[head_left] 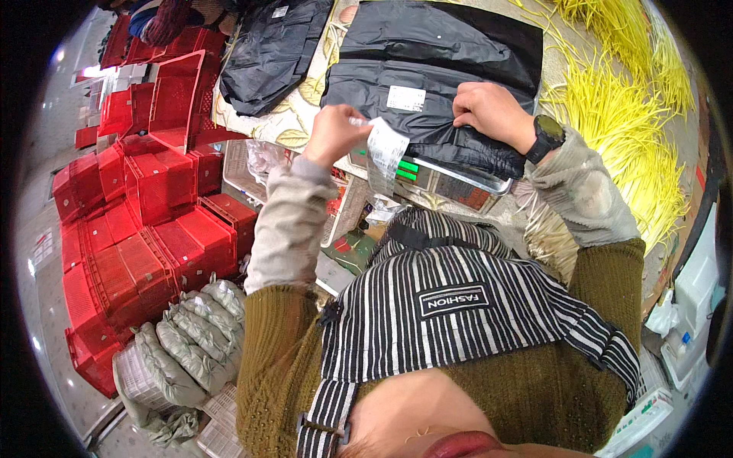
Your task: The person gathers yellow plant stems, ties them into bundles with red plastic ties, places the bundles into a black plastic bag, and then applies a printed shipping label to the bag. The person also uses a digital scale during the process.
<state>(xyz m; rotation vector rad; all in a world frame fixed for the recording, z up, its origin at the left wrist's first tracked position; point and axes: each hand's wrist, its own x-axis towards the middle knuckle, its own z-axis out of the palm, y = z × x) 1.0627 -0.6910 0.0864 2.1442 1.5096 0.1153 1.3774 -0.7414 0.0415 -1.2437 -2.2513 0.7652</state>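
Between thumb and fingers, my left hand [338, 133] pinches the top of a strip of printed white labels [389, 146]. The strip hangs down past the lit green display of a weighing scale [424, 176]. A large black plastic bag [435, 74] lies on the scale, and one white label [406, 98] is stuck on it. My right hand [492, 117], with a watch at the wrist, grips the bag's near fold. Much of the scale's pan is hidden under the bag.
Another labelled black bag [272, 54] lies further left on the table. Long yellow stalks [618, 131] are heaped on the right. Stacked red plastic crates [166, 177] stand at left, with several stuffed grey-green sacks [189, 338] below them. Part of another person [163, 23] shows at top left.
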